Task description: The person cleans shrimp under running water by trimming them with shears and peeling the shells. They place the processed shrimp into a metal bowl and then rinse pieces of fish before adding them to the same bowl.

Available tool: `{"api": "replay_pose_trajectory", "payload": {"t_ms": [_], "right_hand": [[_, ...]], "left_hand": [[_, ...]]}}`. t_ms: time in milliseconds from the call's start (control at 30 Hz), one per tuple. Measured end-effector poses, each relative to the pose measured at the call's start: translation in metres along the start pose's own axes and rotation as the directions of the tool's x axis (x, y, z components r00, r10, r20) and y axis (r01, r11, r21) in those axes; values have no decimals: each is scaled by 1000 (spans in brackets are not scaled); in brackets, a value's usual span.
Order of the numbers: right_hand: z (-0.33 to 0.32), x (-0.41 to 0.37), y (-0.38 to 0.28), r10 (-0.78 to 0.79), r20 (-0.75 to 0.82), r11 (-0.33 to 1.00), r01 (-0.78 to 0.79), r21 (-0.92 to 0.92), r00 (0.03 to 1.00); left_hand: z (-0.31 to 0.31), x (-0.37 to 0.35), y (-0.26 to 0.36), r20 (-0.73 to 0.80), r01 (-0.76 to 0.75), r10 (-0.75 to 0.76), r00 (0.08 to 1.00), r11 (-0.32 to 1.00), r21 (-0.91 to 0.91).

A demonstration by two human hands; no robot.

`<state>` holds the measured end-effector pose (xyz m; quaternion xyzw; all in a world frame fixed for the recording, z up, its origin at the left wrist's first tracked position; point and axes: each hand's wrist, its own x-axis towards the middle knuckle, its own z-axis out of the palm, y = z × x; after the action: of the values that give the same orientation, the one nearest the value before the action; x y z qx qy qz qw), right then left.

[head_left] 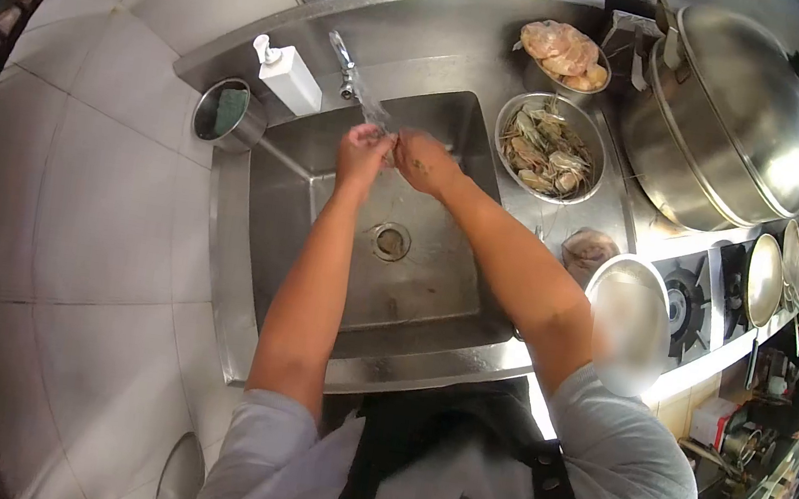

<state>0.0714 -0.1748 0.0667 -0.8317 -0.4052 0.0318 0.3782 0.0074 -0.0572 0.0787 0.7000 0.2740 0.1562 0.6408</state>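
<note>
Water runs from a chrome tap point(345, 66) over my two hands, which meet above the steel sink point(413, 297). My left hand point(362, 152) is closed, its fingertips pinched together at the stream. Right beside it, my right hand point(426, 162) is also closed, with small greenish bits stuck to its back. Something small and greyish seems to lie between the fingers, but water and fingers hide what it is. To the right of the sink stands a steel bowl point(600, 140) full of raw shrimp point(542, 147). Below my hands is the drain point(390, 241).
A white pump bottle point(291, 80) and a steel container point(244, 128) with a green scouring pad point(230, 111) stand left of the tap. Bagged pinkish food point(562, 49) sits in a bowl at the back. A large lidded steamer pot point(697, 137) and a gas burner point(682, 309) are at right.
</note>
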Motion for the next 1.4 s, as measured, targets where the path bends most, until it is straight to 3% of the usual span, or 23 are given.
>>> {"api": "replay_pose_trajectory", "payload": {"t_ms": [33,133,200,267,367,433,500,533,600,767,833,900,967,1033,1100,1233,1267,1333,1400], "right_hand": [[3,5,-2,6,5,1000,-6,2,1000],[13,25,-2,18,-84,999,-21,-42,996],[21,33,5,34,16,999,-34,-28,999],[38,39,19,17,28,999,-16,-46,999],[43,39,22,-39,64,995,45,-93,997],[47,39,24,-79,79,988,89,-127,994],[53,37,29,-2,21,1000,3,-29,1000],[54,35,32,4,17,999,-4,-32,1000],[54,32,37,78,32,982,-83,173,996],[62,25,51,0,-83,995,8,103,997],[58,25,49,-7,-111,999,12,46,994],[52,24,47,189,-96,976,-176,126,977],[45,25,45,177,-74,974,-164,155,981],[45,26,49,164,-49,971,-153,181,985],[47,24,45,265,-124,947,-233,223,956],[36,20,38,172,-214,984,-158,82,962],[33,21,38,178,-158,984,-171,55,971],[24,20,38,185,-104,983,-184,27,977],[12,20,42,120,139,987,-133,87,983]], "left_hand": [[0,6,0,-70,-37,29,997,993,-115],[-8,33,-14,22,-2,5,1000,994,-105],[-13,50,-23,87,15,-5,996,993,-119],[-15,53,-27,32,-90,88,996,994,58],[-14,64,-45,65,-83,88,994,994,-73],[-14,79,-66,80,-107,108,991,994,-18],[-12,84,-72,97,-128,124,988,991,35],[-8,80,-69,104,-116,120,987,992,-43],[-6,73,-58,117,-101,115,986,987,-123],[-8,71,-65,180,-12,2,984,999,53],[-4,67,-66,165,-28,33,986,999,-34],[-2,62,-65,143,-47,65,988,991,-123],[0,56,-60,58,80,-75,996,991,-103],[4,54,-61,66,132,-124,990,984,-124],[4,53,-63,73,186,-177,982,972,-142],[1,56,-76,74,-79,75,994,995,55],[1,58,-81,78,-175,167,983,979,106],[-4,50,-63,148,-177,149,978,965,191],[-8,47,-54,215,-181,123,969,944,275]]}}
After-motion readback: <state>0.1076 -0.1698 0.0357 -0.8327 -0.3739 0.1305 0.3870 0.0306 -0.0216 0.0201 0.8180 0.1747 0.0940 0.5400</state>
